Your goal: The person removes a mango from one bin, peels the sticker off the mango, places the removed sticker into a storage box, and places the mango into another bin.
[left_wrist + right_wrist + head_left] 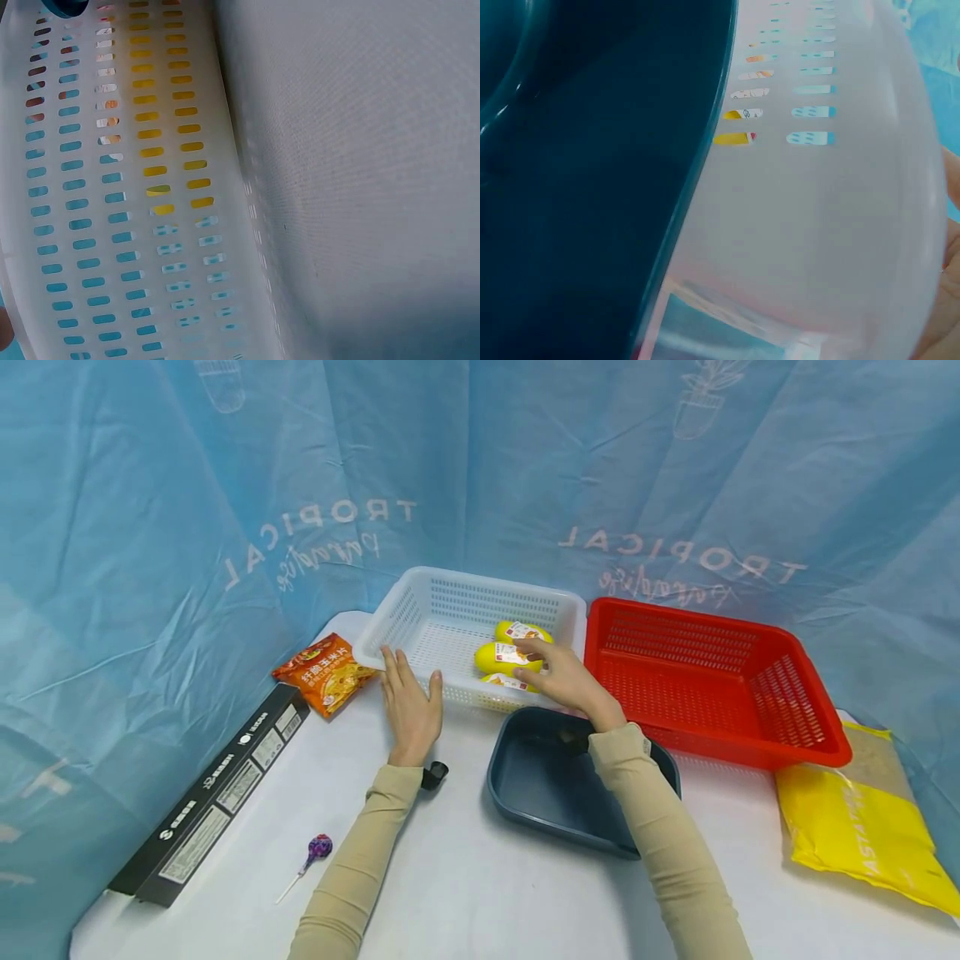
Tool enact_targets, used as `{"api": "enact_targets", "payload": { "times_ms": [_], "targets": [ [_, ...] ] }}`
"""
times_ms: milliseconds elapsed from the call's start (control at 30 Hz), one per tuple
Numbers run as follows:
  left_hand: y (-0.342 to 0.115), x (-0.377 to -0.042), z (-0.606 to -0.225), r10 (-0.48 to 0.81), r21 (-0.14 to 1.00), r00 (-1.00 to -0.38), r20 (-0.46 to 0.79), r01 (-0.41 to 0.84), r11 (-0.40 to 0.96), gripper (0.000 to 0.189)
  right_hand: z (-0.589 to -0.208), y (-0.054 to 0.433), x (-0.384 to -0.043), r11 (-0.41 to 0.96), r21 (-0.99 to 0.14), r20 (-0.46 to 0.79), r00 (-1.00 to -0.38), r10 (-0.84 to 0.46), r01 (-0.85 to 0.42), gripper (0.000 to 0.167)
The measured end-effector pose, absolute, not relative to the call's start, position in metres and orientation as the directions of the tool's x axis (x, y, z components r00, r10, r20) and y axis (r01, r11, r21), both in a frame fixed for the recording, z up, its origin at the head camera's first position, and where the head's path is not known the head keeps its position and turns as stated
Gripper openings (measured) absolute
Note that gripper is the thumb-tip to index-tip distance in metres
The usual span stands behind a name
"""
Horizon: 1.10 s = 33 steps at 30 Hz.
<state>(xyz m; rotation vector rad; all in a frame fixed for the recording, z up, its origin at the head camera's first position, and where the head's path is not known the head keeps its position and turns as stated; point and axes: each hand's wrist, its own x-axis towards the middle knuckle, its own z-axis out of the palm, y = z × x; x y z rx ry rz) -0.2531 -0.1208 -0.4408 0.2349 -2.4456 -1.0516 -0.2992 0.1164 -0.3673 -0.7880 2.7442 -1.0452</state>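
Three yellow egg-shaped packs (pixel 495 658) with white labels lie together at the right end of the white basket (pixel 457 583). Over them is my right hand (pixel 570 681), reaching in across the basket's near rim. Its bent fingers and thumb are spread apart around the right end of the middle pack. My left hand (pixel 412 706) is held flat, with straight fingertips at the near left rim of the basket. Through the wall slots in the left wrist view, yellow packs (pixel 146 97) show. Only part of the right hand (pixel 949 277) appears at the right wrist view's edge.
A dark blue tub (pixel 555 793) sits under my right forearm. The red basket (pixel 675 677) adjoins the white one, with a yellow bag (pixel 862 827) beyond. At left lie an orange snack packet (pixel 326 672), a long black box (pixel 217 793) and a lollipop (pixel 318 846).
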Motion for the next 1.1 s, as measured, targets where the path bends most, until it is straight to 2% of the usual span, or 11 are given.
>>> {"api": "enact_targets", "payload": {
  "times_ms": [533,1100],
  "targets": [
    [-0.12,-0.254,-0.441,-0.328,0.723,-0.871,0.365,0.043,0.69,0.072,-0.374,0.107,-0.315,0.684,-0.636,-0.018,-0.88,-0.475,-0.357,0.054],
    [-0.12,-0.252,-0.446,-0.321,0.703,-0.849,0.42,0.081,0.706,0.064,-0.38,0.1,-0.322,0.721,-0.605,-0.095,-0.869,-0.486,-0.338,0.052]
  ]
}}
